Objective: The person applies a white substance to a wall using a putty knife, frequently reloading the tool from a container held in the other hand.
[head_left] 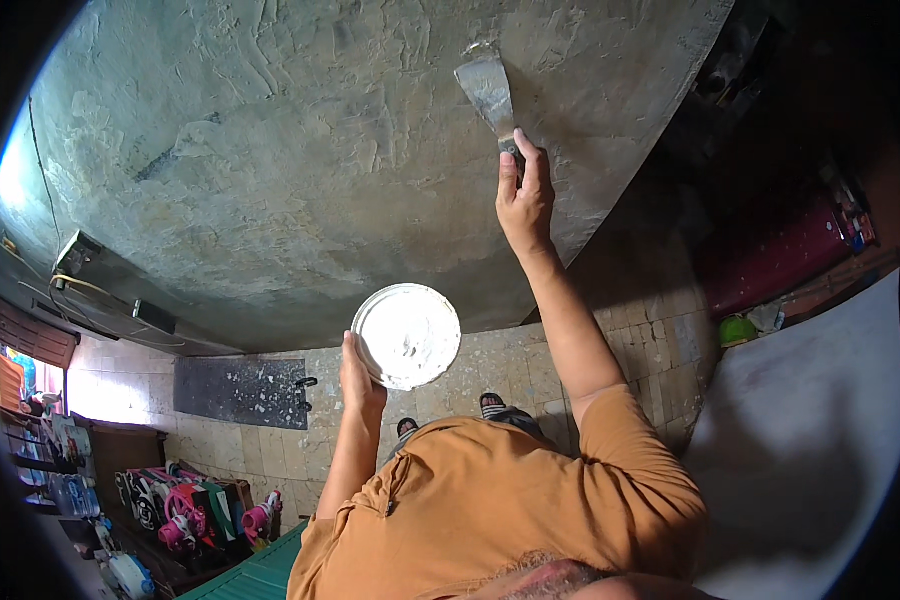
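My right hand (527,195) is raised to the wall and wrapped round the dark handle of a putty knife (489,92). The knife's wide metal blade is smeared with pale filler, and its far edge is at the wall beside a small dab of filler. A rough grey plastered wall (300,150) with ridges and trowel marks fills the upper view. Lower down, my left hand (358,375) grips the side of a round white tub (408,336). White paste lies inside the tub, partly washed out by glare.
White-spotted floor tiles (260,455) lie around my sandalled feet. A dark speckled mat (240,392) is by the wall's foot. Electrical boxes (80,252) with loose cables are at the left. Pink and black items (185,510) crowd the lower left. A pale wall (800,430) stands right.
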The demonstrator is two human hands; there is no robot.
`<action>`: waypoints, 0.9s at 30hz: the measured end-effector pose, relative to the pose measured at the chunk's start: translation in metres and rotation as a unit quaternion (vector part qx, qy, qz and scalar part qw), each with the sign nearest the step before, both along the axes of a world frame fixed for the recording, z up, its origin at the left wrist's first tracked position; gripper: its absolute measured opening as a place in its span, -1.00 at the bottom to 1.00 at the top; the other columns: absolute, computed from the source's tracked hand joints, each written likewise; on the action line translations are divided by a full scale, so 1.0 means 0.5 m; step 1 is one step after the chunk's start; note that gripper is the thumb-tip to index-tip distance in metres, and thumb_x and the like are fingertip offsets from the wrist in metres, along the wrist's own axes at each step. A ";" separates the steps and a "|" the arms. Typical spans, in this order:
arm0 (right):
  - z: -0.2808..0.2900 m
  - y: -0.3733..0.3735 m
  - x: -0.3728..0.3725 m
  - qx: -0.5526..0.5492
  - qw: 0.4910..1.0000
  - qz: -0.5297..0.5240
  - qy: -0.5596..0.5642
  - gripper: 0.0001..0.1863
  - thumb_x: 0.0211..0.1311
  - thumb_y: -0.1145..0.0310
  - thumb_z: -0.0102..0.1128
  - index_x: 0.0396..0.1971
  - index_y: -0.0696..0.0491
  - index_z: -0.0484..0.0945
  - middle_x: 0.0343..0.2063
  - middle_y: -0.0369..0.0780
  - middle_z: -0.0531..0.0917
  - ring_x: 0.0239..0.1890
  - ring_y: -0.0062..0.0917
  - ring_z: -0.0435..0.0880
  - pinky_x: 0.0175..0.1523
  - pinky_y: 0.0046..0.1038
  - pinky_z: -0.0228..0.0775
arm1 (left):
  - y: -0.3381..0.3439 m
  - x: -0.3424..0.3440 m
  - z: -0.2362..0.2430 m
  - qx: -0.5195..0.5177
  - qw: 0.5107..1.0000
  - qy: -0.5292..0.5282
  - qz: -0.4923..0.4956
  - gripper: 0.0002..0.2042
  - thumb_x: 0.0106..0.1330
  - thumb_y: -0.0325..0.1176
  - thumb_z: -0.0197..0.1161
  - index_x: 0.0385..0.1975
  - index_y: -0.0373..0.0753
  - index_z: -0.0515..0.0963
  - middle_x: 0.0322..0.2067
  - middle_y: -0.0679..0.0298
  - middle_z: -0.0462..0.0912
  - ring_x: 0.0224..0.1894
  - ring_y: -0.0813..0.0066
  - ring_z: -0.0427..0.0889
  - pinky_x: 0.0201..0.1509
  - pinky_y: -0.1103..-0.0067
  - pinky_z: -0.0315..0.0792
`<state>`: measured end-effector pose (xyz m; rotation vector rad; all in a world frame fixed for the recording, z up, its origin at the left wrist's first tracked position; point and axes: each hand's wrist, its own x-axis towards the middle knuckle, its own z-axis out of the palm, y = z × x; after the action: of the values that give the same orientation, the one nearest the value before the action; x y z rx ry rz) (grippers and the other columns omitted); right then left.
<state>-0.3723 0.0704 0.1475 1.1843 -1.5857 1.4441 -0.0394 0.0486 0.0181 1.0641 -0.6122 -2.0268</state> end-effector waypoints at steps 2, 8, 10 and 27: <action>-0.021 0.007 0.006 -0.006 1.000 -0.009 -0.009 -0.64 0.49 0.37 0.14 0.19 0.14 0.48 -0.19 -0.08 0.62 -0.17 -0.21 0.66 -0.10 -0.30 0.53 | -0.002 0.002 -0.005 0.001 1.000 0.007 -0.001 -0.42 0.59 0.04 -0.06 0.32 -0.36 0.34 0.28 0.10 0.50 0.29 0.27 0.52 0.39 0.36 0.40; 0.041 -0.008 0.008 -0.040 0.999 0.005 0.020 -0.64 0.49 0.38 0.14 0.20 0.13 0.48 -0.20 -0.07 0.60 -0.18 -0.20 0.65 -0.11 -0.29 0.52 | -0.004 0.002 -0.002 0.005 1.000 0.000 -0.006 -0.42 0.59 0.05 -0.06 0.33 -0.36 0.34 0.28 0.08 0.50 0.30 0.26 0.52 0.40 0.36 0.39; 0.046 -0.013 0.004 -0.037 0.999 0.005 0.009 -0.65 0.49 0.38 0.13 0.20 0.13 0.48 -0.20 -0.06 0.60 -0.18 -0.20 0.65 -0.10 -0.29 0.51 | -0.002 -0.003 0.006 0.004 1.000 0.001 -0.007 -0.41 0.58 0.05 -0.05 0.33 -0.36 0.34 0.28 0.08 0.50 0.30 0.25 0.51 0.39 0.36 0.39; 0.000 -0.016 0.011 -0.008 1.000 -0.027 -0.010 -0.67 0.49 0.40 0.12 0.18 0.13 0.49 -0.22 -0.06 0.59 -0.20 -0.18 0.65 -0.12 -0.27 0.51 | -0.006 0.001 -0.009 0.006 1.000 0.012 -0.018 -0.41 0.58 0.05 -0.06 0.34 -0.36 0.33 0.28 0.09 0.50 0.30 0.26 0.52 0.41 0.37 0.38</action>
<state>-0.3666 0.0626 0.1473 1.1128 -1.6037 1.4367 -0.0390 0.0453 0.0134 1.0405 -0.6117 -2.0737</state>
